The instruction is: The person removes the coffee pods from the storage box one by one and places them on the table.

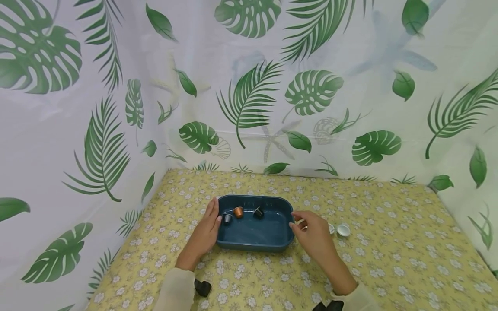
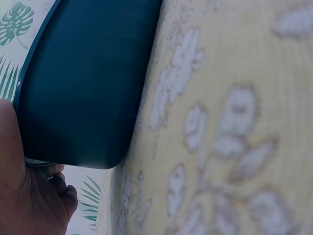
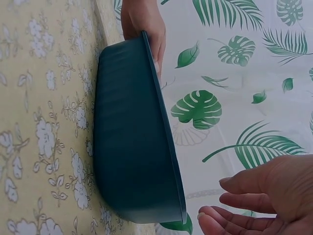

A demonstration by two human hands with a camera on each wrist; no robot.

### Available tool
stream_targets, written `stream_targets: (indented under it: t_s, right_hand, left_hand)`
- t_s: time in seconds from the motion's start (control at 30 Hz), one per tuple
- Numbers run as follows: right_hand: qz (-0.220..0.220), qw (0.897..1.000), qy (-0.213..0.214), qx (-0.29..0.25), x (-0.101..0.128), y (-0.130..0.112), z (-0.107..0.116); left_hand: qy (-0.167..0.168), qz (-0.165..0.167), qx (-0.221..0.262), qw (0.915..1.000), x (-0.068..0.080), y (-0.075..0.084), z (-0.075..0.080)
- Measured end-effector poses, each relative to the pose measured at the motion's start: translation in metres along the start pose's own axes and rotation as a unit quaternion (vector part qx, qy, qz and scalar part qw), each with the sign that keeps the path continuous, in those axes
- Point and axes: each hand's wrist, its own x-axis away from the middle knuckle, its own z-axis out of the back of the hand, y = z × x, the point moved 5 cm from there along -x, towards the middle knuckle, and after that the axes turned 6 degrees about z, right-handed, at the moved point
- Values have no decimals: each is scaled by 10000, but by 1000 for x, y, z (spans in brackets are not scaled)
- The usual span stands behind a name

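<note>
A dark blue rectangular baking dish (image 1: pixel 253 233) sits on the table, its long side facing me. Toward its left and back lie three coffee capsules: a silver one (image 1: pixel 227 219), a copper one (image 1: pixel 238 212) and a black one (image 1: pixel 258 212). My left hand (image 1: pixel 207 229) grips the dish's left end at the rim; in the right wrist view this hand (image 3: pixel 144 19) shows at the far end. Close by the right end is my right hand (image 1: pixel 313 233), fingers loosely bent and thumb apart. The right wrist view shows a gap between its fingertips (image 3: pixel 226 182) and the rim.
Right of the right hand stand small white round cups (image 1: pixel 343 230), one partly hidden behind the hand. A yellow floral cloth (image 1: pixel 389 250) covers the table. White leaf-printed sheets (image 1: pixel 334 155) hang along the back and sides.
</note>
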Motion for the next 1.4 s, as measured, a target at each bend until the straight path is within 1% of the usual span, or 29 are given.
stream_targets:
  t_s: [0.27,0.53,0.93,1.23,1.4]
  right_hand:
    - [5,9999,-101,-61,-6,-3,-6]
    - [-167,9983,-554,34,-18,-7,-19]
    - [-335,9936,-1077,112,-31,-10,-39]
    - [-339,9901,-1360,102,-40,-10,-48]
    - [-353,9887,-1454,130,-42,-10,-51]
  left_hand:
    - [28,1,15,10000,0,0,0]
    - [4,46,-13,10000,0,-1,-1]
    - [36,44,-64,10000,0,2,1]
    - [7,74,-184,9998,0,1,3]
    - [35,-24,-112,9999,0,3,1]
